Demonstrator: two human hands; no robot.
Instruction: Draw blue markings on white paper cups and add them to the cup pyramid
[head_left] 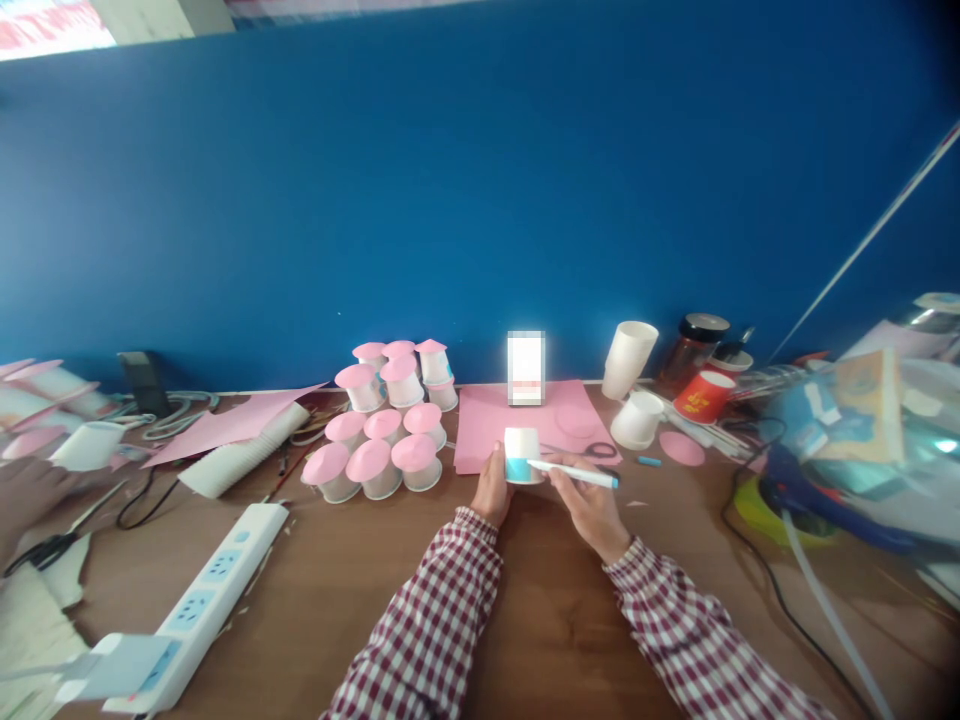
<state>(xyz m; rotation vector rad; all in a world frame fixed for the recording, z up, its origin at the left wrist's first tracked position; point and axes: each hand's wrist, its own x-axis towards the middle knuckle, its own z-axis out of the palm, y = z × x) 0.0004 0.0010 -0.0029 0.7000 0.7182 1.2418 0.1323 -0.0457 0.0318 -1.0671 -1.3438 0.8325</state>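
Note:
In the middle of the desk my left hand (491,488) grips a small white paper cup (522,442) from its left side. The cup is upside down, with a light blue patch on its lower part. A white and light blue marker (581,474) is held in my right hand (589,505), its tip at the blue patch. Behind the cup lie pink paper sheets (487,415) and a pair of scissors (602,450). A blue marker cap (649,461) rests to the right of my right hand.
Several upturned cups with pink cone tops (375,462) stand left of centre. A power strip (202,600) and stacked cups (240,455) lie further left, near another person's hand (30,495). White cups (636,420), a red cup (705,396), a dark-lidded jar (690,350) and a blue-handled glue gun (825,505) are on the right.

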